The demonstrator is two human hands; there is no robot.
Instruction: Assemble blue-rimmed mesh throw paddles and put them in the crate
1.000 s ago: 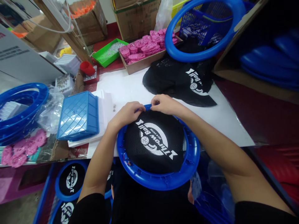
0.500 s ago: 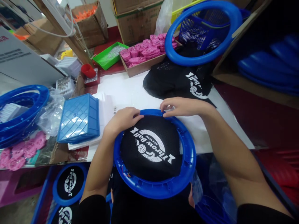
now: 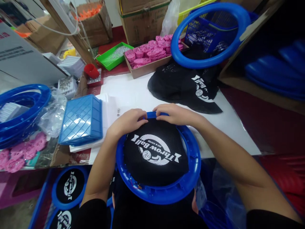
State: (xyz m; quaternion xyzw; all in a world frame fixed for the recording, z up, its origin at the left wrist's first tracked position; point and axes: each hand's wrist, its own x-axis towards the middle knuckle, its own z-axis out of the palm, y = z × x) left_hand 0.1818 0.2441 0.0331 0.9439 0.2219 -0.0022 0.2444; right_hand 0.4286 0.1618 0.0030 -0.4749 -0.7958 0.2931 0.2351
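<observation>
A blue plastic ring [image 3: 194, 159] rests on my lap against the table edge, its ribbed inner side facing up. Across it lies a round black mesh cloth [image 3: 133, 159] with a white "Throw Ball" print, and a gap shows between cloth and ring on the right. At the far rim my left hand [image 3: 131, 122] pinches the cloth edge against the ring, thumb on the cloth. Close beside it, my right hand [image 3: 171, 114] is closed on the cloth edge at the same rim. Small coloured wires [image 3: 135, 183] sit in the ring's near-left channel.
More black mesh cloths [image 3: 176, 86] lie beyond, under another blue ring [image 3: 175, 41]. Pink parts fill a cardboard tray [image 3: 140, 72], beside a green tray [image 3: 107, 63]. An upturned blue bin [image 3: 81, 119] stands left. Covered discs [image 3: 69, 187] sit below the table at left.
My right hand has moved left along the far rim, closer to my left hand, and its fingers have closed on the cloth edge. My left hand stays nearly in place.
</observation>
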